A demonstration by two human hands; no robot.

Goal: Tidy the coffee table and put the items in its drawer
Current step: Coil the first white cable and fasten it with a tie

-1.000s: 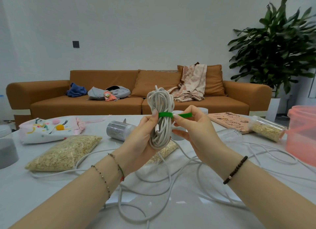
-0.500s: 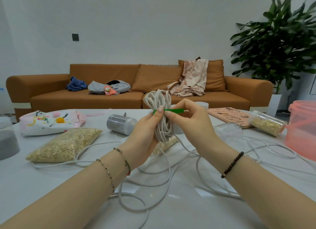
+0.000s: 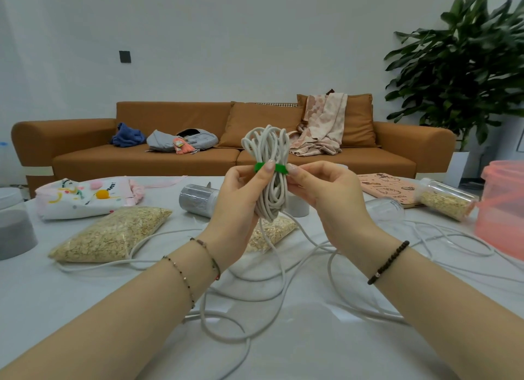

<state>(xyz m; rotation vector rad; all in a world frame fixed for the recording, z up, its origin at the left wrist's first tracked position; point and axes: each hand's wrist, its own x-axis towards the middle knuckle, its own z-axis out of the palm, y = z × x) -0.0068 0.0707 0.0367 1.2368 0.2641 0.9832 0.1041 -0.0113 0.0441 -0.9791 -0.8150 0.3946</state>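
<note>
Coil (image 3: 266,144) was held upright above the desk (image 3: 326,348) so the tie (image 3: 279,168) could cinch it. Left hand (image 3: 241,198) gripped the coil from 8 o'clock, thumb on the tie. Right hand (image 3: 326,192) pinched the tie's end at 3 o'clock (drawer not in view). Forearms raised, wrists turned inward.

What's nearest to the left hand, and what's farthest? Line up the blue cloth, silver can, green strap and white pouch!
From the left hand, head view:
1. green strap: under its thumb.
2. silver can: on the table, just left.
3. white pouch: farther left on the table.
4. blue cloth: back on the sofa.
</note>
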